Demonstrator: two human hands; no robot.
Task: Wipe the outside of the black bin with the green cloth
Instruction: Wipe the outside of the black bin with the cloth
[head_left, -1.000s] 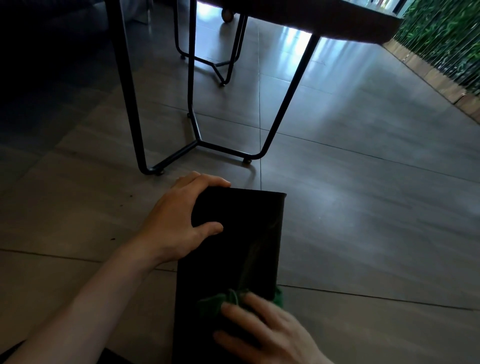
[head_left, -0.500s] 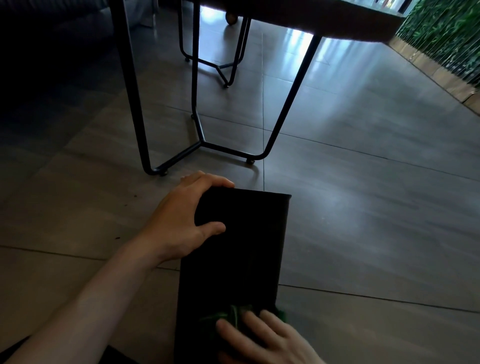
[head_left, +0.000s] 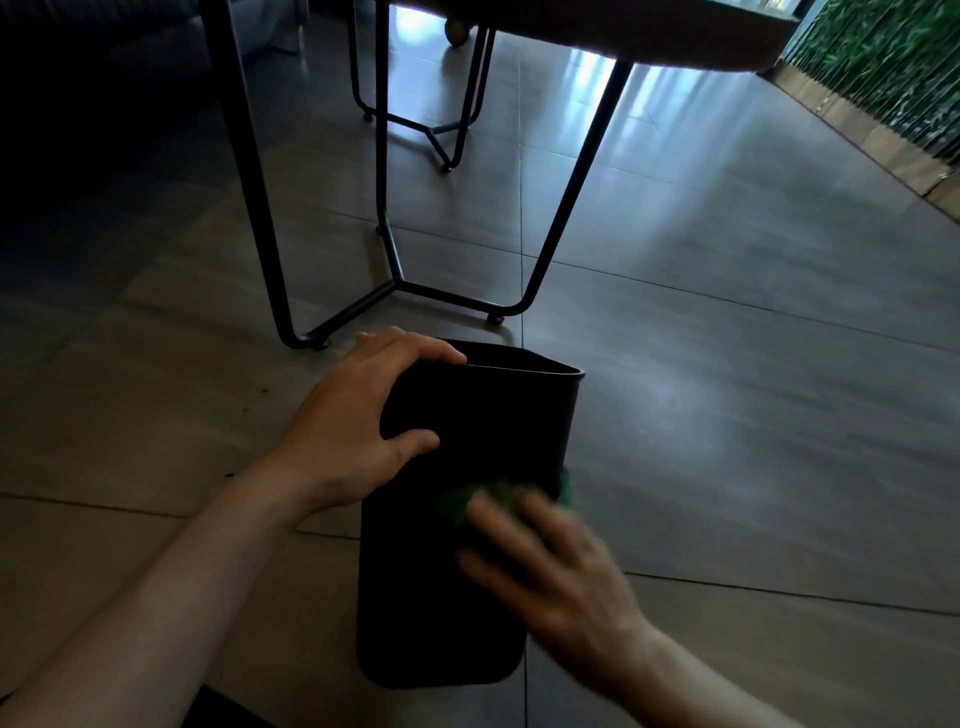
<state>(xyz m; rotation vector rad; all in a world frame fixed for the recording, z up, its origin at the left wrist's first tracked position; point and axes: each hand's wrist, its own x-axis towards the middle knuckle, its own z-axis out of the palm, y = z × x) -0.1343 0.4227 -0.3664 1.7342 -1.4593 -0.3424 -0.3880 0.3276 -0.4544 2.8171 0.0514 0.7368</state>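
The black bin (head_left: 483, 426) lies tipped on the tiled floor, its open mouth facing away from me. My left hand (head_left: 358, 415) grips the bin's upper left corner, fingers curled over the rim and thumb on the side wall. My right hand (head_left: 550, 566), blurred by motion, presses the green cloth (head_left: 498, 496) flat against the bin's upward-facing side, about halfway along it. Most of the cloth is hidden under the fingers; a green edge shows at the bin's right side.
A table with black metal legs (head_left: 571, 171) stands just beyond the bin's mouth, its foot bar (head_left: 447, 296) close to the rim. A second leg frame (head_left: 441, 124) is farther back. Green plants (head_left: 883, 62) line a ledge at the upper right. Tiled floor (head_left: 727, 415) spreads right.
My right hand has slid the green cloth up the bin's side, away from me, toward the mouth. The left hand keeps its grip on the rim corner.
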